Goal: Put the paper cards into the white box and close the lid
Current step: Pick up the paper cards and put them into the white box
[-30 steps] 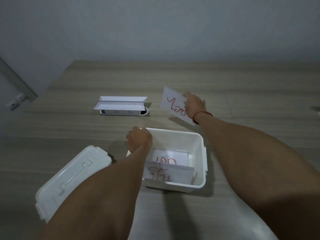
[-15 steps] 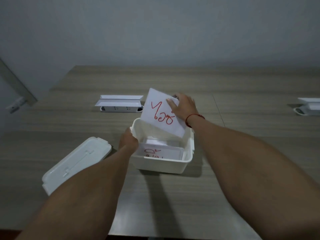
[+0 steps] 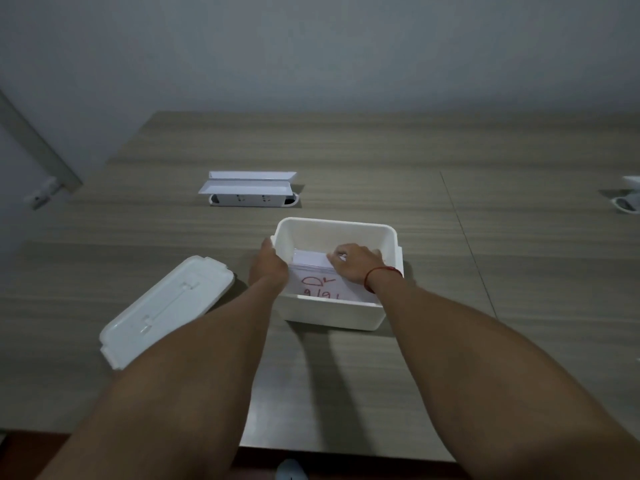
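Wood-grain table (image 3: pixel 381 161); light, floppy paper cards (image 3: pixel 317 284) are pressed by right hand (image 3: pixel 355 266), fingers flat; white box (image 3: pixel 332 230) wall is gripped by left hand (image 3: pixel 268 265); rigid lid (image 3: pixel 166 310) is best taken by edges.

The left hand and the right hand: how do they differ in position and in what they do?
The left hand grips the outside of the white box at its left wall; the right hand reaches inside the box. The left hand touches only the box; the right hand rests on the paper cards. Only the right wrist wears a red string. Both hands are bare.
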A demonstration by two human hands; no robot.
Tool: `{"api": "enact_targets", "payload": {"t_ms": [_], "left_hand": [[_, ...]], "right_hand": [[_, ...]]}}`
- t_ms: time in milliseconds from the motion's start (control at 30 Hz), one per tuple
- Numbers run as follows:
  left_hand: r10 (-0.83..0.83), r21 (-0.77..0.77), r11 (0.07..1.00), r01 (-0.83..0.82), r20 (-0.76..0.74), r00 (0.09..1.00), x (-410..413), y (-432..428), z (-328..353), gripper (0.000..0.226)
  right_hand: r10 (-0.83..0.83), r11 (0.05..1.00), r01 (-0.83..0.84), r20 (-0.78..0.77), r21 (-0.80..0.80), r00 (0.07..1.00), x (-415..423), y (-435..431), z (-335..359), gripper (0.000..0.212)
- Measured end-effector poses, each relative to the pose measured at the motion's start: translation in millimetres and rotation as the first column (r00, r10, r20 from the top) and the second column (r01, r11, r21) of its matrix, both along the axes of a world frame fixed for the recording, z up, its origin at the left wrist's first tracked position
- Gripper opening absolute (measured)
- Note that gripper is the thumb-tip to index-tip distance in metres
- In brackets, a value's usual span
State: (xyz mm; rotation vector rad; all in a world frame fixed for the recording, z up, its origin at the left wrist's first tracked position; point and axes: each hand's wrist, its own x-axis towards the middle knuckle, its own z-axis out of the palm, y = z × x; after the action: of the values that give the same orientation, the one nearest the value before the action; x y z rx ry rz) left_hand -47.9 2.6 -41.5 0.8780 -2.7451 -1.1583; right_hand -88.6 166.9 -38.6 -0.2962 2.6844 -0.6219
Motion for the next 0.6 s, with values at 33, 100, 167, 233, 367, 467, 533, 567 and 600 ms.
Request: {"api": "enact_targets", "payload": {"t_ms": [33, 100, 167, 233, 367, 467, 533, 567, 600], "left_hand": [[0.005, 0.010, 1.000, -0.005, -0.001, 1.000, 0.2, 0.0, -0.5, 0.039], [0.027, 0.037, 0.999, -0.027, 0.005, 1.000, 1.0, 1.0, -0.9, 0.037], [0.051, 0.072, 0.996, -0.052, 0.020, 0.999, 2.6, 2.2, -0.2, 0.036], [0.063, 0.107, 0.992, -0.066, 0.033, 0.997, 3.8, 2.4, -0.1, 0.035], [0.077, 0.104, 0.991, -0.083, 0.061, 0.995, 5.1, 3.6, 2.4, 0.036], [0.090, 0.092, 0.991, -0.095, 0.056, 0.994, 6.9, 6.8, 1.2, 0.038], [0.099, 0.094, 0.990, -0.103, 0.043, 0.994, 7.4, 8.0, -0.8, 0.040], [0.100, 0.093, 0.990, -0.104, 0.044, 0.994, 7.2, 8.1, -1.8, 0.040], [0.098, 0.094, 0.990, -0.102, 0.047, 0.994, 7.3, 8.2, -1.9, 0.041]], "right_hand": [[0.011, 1.000, -0.011, 0.018, 0.029, 1.000, -1.2, -1.3, 3.2, 0.037], [0.021, 0.996, -0.023, 0.027, 0.086, 0.999, -3.2, -2.8, 10.0, 0.031], [0.006, 0.993, 0.000, -0.047, 0.119, 0.999, -4.6, -2.1, 13.9, 0.033], [-0.067, 0.993, 0.088, -0.230, 0.084, 0.971, -5.0, 3.3, 17.4, 0.036], [-0.303, 0.935, 0.353, -0.431, 0.039, 0.850, -5.5, 22.6, 26.2, 0.035], [-0.529, 0.848, 0.525, -0.160, -0.073, 0.833, -3.8, 30.3, 23.1, 0.046], [-0.556, 0.824, 0.549, -0.014, -0.140, 0.831, 0.5, 28.8, 15.9, 0.055], [-0.545, 0.830, 0.539, -0.002, -0.146, 0.839, 3.2, 27.5, 12.9, 0.059], [-0.534, 0.838, 0.528, -0.013, -0.138, 0.845, 6.2, 26.9, 11.1, 0.061]]}}
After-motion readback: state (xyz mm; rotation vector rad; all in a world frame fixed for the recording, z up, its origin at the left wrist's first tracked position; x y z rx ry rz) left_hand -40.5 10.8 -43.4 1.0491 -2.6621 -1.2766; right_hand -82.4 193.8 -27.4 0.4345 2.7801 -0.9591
